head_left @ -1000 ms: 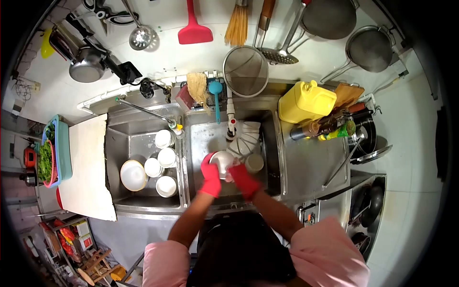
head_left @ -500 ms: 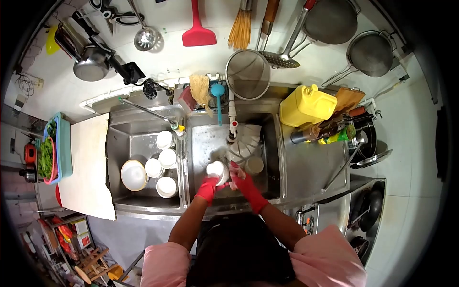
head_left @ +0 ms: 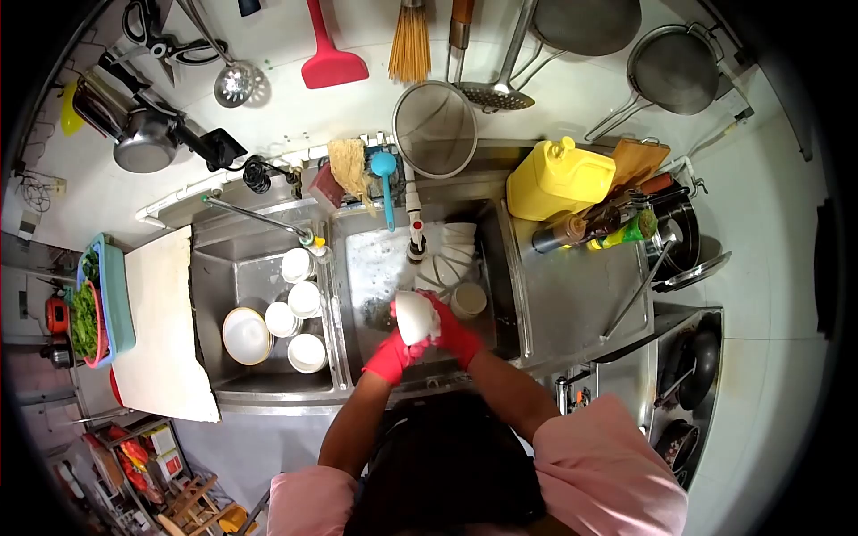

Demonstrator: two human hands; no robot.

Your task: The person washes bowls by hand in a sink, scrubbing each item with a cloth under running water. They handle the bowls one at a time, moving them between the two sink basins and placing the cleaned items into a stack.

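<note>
A white bowl (head_left: 414, 317), tilted on its side, is held above the right sink basin (head_left: 371, 259). My left hand (head_left: 393, 355), in a red rubber glove, grips its lower left side. My right hand (head_left: 454, 332), gloved the same way and slightly blurred, is pressed around the bowl's right side; some of its fingers are hidden behind the bowl. Just beyond, several white dishes (head_left: 451, 263) lie overlapping in the basin. A round white bowl (head_left: 467, 300) rests beside my right hand. Suds spread over the basin's left part.
In the left basin (head_left: 214, 295) stand several white bowls (head_left: 307, 353) and a larger rimmed bowl (head_left: 248, 336). A faucet (head_left: 417, 237) reaches over the right basin. The right counter holds a yellow jug (head_left: 559, 181) and bottles (head_left: 560, 234); a white board (head_left: 159, 326) lies left.
The bowl has come up and turned on its side. My right hand has moved from beside it onto its right side. The whole view has shifted slightly.
</note>
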